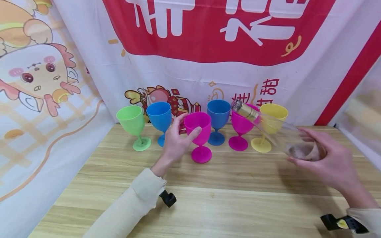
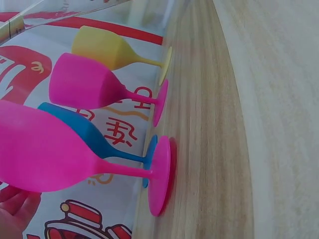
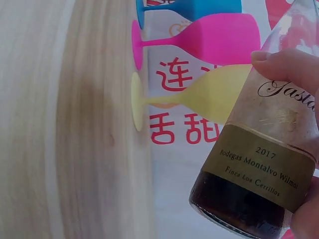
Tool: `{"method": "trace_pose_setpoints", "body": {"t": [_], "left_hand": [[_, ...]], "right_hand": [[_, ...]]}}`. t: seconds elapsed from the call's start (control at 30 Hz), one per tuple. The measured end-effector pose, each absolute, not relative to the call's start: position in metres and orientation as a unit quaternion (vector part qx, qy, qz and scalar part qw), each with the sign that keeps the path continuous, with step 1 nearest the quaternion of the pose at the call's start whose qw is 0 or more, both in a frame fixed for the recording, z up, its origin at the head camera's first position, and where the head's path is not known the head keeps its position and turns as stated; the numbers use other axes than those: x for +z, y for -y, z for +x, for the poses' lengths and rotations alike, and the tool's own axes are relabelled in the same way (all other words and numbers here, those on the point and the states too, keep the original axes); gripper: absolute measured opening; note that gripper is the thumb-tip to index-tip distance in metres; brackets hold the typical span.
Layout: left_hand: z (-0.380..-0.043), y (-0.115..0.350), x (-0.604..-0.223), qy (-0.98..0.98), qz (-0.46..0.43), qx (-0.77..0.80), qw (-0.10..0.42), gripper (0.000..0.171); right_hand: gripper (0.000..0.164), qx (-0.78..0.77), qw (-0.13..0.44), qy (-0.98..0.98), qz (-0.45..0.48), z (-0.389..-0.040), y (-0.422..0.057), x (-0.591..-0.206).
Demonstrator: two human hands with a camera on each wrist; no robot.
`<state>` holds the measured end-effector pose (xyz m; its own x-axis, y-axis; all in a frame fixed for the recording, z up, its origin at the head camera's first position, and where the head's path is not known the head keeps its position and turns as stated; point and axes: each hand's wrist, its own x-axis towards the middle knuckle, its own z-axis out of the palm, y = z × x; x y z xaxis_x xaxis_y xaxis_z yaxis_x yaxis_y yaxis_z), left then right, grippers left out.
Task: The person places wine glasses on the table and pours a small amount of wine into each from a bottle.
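My left hand [image 1: 175, 142] grips the bowl of an upright magenta goblet [image 1: 204, 135], thumb in front and fingers behind. In the left wrist view, that goblet's round foot [image 2: 159, 177] is at the tabletop; I cannot tell whether it touches. My right hand [image 1: 337, 163] holds a clear glass wine bottle [image 1: 276, 132] near its bottom. The bottle is tilted, its mouth pointing up and left towards the goblets. Dark liquid shows in the bottle's base in the right wrist view, below a gold label [image 3: 259, 164] marked 2017.
Behind stand a green goblet [image 1: 131, 120], a blue goblet [image 1: 159, 115], another blue goblet [image 1: 218, 114], a second magenta goblet [image 1: 240, 125] and a yellow goblet [image 1: 275, 115]. They line the back of the wooden table [image 1: 208, 205], before a printed cloth [image 1: 190, 79].
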<state>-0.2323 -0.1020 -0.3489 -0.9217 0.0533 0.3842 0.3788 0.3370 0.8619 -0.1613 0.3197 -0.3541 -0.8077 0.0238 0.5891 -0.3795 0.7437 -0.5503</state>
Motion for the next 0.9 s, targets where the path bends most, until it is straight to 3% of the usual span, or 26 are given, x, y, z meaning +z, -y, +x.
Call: {"method": "trace_pose_setpoints", "body": {"t": [0.23,0.43,0.53,0.9], "left_hand": [[-0.23,0.097,-0.348,0.809,-0.162,-0.555,0.103,0.073],[-0.229,0.093,-0.35,0.8,-0.192,-0.564,0.071,0.074],[-0.229,0.091,-0.351,0.799,-0.203,-0.562,0.068,0.074],[-0.23,0.086,-0.351,0.798,-0.234,-0.551,0.069,0.071]], "right_hand": [[0.106,0.272,0.353,0.882,0.15,-0.162,-0.322,-0.348],[0.103,0.236,0.367,0.884,0.168,-0.162,-0.324,-0.345],[0.099,0.229,0.377,0.879,0.182,-0.162,-0.324,-0.344],[0.111,0.195,0.407,0.871,0.196,-0.161,-0.32,-0.338]]}}
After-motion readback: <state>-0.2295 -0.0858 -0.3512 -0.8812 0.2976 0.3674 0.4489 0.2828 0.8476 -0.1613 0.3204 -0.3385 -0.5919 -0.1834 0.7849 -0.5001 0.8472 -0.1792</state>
